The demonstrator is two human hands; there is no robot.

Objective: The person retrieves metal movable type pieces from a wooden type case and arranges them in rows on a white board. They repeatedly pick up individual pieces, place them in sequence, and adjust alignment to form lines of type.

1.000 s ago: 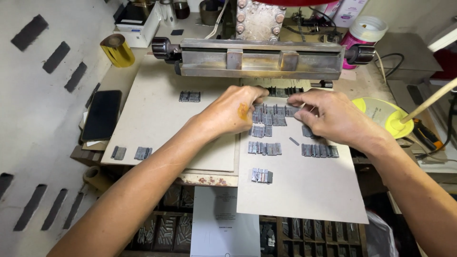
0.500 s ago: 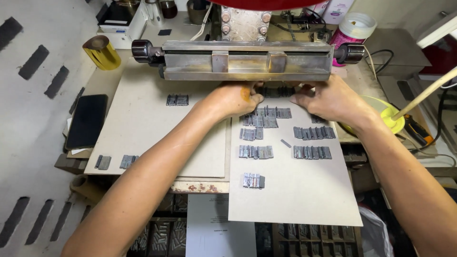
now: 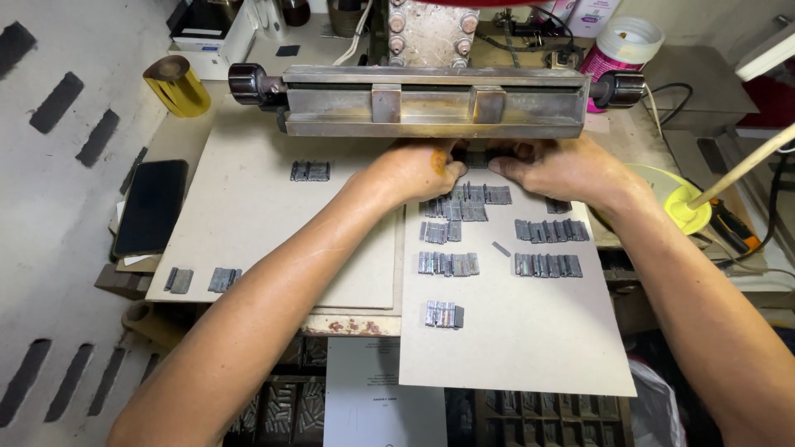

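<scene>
Under the metal bar [image 3: 431,103], both hands' grips pinch 1 small dark grey type block [image 3: 476,157].

Black phone [image 3: 151,207] left, gold foil roll [image 3: 175,84], yellow dish [image 3: 672,192] right

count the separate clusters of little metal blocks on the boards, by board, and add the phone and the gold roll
clusters on the left board: 3
clusters on the right board: about 7, some hidden under the hands
black phone: 1
gold roll: 1
total: about 12

Dull metal type blocks [image 3: 448,263], matt cardboard [image 3: 530,331]
</scene>
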